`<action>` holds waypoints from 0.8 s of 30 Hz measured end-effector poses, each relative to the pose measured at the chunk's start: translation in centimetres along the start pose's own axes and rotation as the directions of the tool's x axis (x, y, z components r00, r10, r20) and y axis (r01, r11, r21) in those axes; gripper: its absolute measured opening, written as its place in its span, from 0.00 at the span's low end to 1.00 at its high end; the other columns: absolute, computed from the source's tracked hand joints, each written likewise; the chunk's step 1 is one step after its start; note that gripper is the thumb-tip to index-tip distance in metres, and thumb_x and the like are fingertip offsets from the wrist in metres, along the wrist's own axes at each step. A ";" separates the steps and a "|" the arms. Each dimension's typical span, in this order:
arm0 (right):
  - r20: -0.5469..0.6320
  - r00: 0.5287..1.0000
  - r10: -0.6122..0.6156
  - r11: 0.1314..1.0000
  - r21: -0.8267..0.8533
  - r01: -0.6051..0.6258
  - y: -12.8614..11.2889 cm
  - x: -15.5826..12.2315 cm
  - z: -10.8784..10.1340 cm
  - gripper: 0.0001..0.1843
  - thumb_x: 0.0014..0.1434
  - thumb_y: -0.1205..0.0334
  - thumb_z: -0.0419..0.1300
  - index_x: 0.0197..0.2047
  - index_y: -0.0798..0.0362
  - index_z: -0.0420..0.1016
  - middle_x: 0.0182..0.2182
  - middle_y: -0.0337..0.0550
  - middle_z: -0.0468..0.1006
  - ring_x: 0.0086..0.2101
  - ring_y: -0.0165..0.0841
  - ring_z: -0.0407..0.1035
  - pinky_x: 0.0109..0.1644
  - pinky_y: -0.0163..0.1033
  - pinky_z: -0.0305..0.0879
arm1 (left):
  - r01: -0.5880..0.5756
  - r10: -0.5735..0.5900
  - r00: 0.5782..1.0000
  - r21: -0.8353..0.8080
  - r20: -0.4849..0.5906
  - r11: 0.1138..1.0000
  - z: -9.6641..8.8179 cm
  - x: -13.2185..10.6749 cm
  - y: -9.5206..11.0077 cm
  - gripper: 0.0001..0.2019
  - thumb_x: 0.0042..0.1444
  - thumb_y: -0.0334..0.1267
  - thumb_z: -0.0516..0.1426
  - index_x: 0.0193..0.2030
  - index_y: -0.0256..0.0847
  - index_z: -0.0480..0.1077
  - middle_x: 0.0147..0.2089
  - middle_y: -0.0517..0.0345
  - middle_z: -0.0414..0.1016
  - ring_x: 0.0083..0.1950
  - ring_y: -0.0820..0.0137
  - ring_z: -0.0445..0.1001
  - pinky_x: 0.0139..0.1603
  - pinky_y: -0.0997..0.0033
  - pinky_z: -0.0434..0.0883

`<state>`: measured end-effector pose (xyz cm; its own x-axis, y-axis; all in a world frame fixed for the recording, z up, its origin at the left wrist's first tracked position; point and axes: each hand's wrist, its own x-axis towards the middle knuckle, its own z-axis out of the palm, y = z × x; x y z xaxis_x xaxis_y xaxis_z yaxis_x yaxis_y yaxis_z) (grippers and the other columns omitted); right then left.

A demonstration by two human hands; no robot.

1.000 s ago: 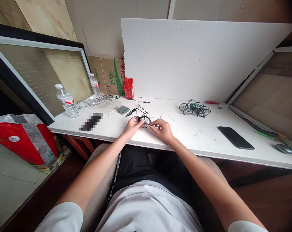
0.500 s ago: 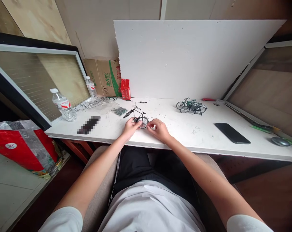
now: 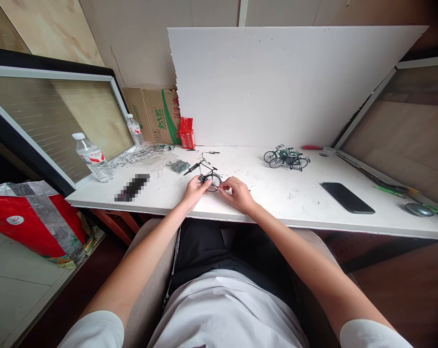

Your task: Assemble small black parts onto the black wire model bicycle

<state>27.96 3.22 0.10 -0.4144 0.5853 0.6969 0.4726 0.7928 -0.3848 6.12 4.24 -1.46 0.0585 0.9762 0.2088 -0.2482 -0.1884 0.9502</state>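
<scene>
A small black model bicycle (image 3: 206, 173) stands on the white table (image 3: 276, 203) in front of me, with only one wheel visible. My left hand (image 3: 194, 189) pinches its frame beside the wheel. My right hand (image 3: 237, 193) is closed in a pinch at the right side of that wheel; what its fingers hold is too small to make out. Tiny loose parts lie scattered on the table around the bicycle.
Finished green model bicycles (image 3: 287, 158) stand at the back right. A black phone (image 3: 347, 197) lies to the right, a grey mouse (image 3: 419, 209) further right. Water bottles (image 3: 92, 157), wire parts frames (image 3: 142, 152), a red box (image 3: 186, 133) and a cardboard carton (image 3: 157, 115) sit at the back left.
Both hands stay on the bicycle's wheel with only slight finger movement. The view has shifted a little, so everything sits slightly left and higher.
</scene>
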 end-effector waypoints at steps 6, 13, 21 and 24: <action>-0.027 1.000 0.016 1.000 0.001 -0.016 0.4 -0.1 0.2 0.07 0.74 0.59 0.63 0.42 0.47 0.79 0.37 0.44 0.82 0.39 0.38 0.76 0.43 0.42 0.71 | -0.013 0.014 1.000 -0.029 0.019 0.999 0.1 -0.1 0.1 0.29 0.54 0.53 0.76 0.53 0.39 0.73 0.48 0.48 0.87 0.44 0.60 0.87 0.54 0.57 0.81; -0.029 0.999 -0.017 1.000 0.010 0.018 0.2 -0.1 0.2 0.08 0.74 0.58 0.63 0.40 0.48 0.79 0.35 0.44 0.82 0.38 0.38 0.76 0.40 0.42 0.70 | -0.015 0.015 1.000 -0.029 0.012 0.999 0.1 0.1 -0.1 0.29 0.53 0.53 0.76 0.51 0.40 0.72 0.46 0.49 0.86 0.43 0.60 0.87 0.56 0.53 0.81; -0.015 0.997 0.074 0.997 0.017 -0.074 0.0 -0.1 0.0 0.07 0.72 0.58 0.63 0.40 0.48 0.79 0.37 0.45 0.83 0.37 0.38 0.76 0.39 0.43 0.70 | 0.038 -0.037 0.999 -0.078 0.021 0.996 0.1 0.0 0.5 0.29 0.51 0.53 0.77 0.50 0.39 0.73 0.49 0.48 0.85 0.45 0.58 0.87 0.60 0.48 0.80; -0.016 0.993 0.121 0.993 0.014 -0.121 -0.1 0.0 0.0 0.09 0.72 0.56 0.62 0.39 0.48 0.77 0.36 0.45 0.83 0.36 0.38 0.76 0.39 0.43 0.70 | 0.054 -0.050 0.997 -0.068 0.054 0.996 0.2 -0.3 0.8 0.29 0.52 0.48 0.77 0.53 0.39 0.73 0.50 0.46 0.86 0.47 0.58 0.87 0.62 0.48 0.79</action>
<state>27.96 3.15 0.14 -0.3414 0.6740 0.6551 0.5080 0.7187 -0.4748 6.05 3.80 -0.68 0.1229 0.9772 0.1733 -0.3099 -0.1281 0.9421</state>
